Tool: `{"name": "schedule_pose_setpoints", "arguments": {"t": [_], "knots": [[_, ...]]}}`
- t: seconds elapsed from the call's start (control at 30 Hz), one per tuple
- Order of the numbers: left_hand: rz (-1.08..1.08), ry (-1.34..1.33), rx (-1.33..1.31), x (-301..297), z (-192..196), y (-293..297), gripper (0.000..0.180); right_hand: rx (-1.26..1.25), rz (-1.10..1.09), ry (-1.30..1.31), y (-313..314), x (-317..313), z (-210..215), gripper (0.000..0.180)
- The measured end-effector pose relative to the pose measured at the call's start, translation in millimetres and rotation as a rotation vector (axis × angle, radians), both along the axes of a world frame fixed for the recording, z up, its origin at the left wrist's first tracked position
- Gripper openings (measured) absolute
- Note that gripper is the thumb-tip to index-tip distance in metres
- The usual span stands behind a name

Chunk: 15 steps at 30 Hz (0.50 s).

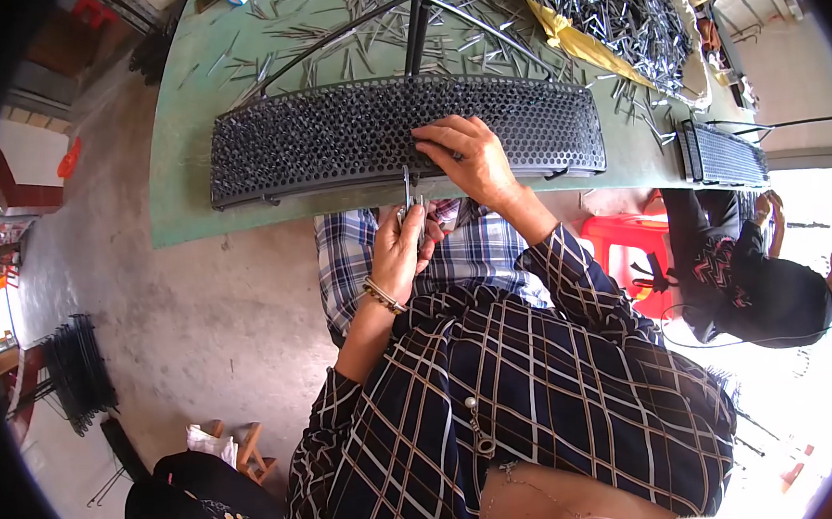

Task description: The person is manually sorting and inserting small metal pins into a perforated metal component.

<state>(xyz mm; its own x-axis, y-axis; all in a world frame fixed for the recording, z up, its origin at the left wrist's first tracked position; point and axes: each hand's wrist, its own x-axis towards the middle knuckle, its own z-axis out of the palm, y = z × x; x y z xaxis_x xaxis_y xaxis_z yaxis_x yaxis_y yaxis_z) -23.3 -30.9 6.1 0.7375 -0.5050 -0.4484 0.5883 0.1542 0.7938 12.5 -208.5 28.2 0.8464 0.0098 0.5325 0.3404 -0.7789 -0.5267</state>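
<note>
A long black perforated tray (330, 135), full of small holes with thin metal pins standing in them, lies across the green table (191, 208). My right hand (467, 155) rests on the tray's near middle, fingers pinched at the holes. My left hand (406, 251) sits at the table's near edge, closed around a small bundle of thin metal pins (409, 194) that stick up toward the tray.
Loose pins are scattered over the far table, with a big heap of them (610, 5) at the right. A second black tray (722, 153) lies at the right, by another person in dark clothes (755, 274). A red stool (627, 245) and a stack of black racks (76, 370) stand on the floor.
</note>
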Motion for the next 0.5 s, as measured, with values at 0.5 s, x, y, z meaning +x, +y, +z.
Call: {"name": "schedule_pose_setpoints", "arguments": {"t": [0.5], "knots": [[0.001, 0.017, 0.005, -0.2, -3.9, 0.7, 0.026, 0.122, -0.09, 0.032, 6.3, -4.4, -4.3, 0.021]]}}
